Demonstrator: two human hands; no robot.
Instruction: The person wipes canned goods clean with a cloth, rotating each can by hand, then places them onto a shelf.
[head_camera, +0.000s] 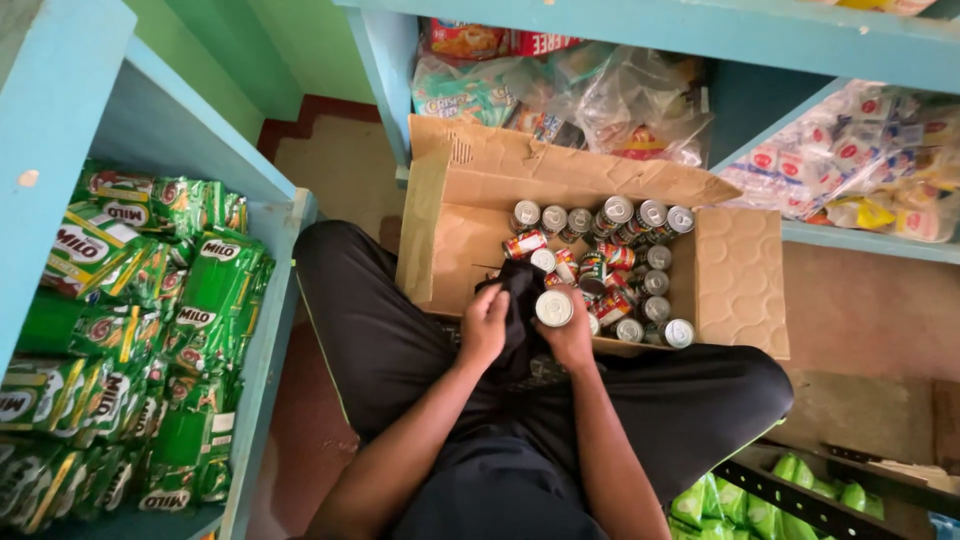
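Right hand (570, 335) fingers grip a can (554, 308); left hand (484, 325) fingers clutch a dark cloth (520, 300) against it.

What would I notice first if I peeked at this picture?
Probably the cardboard box in the middle, full of small tin cans, some upright and some tipped over. Right in front of it, the right hand holds one can while the left hand grips a dark cloth against it. On the left, a blue shelf is stuffed with bright green packets.
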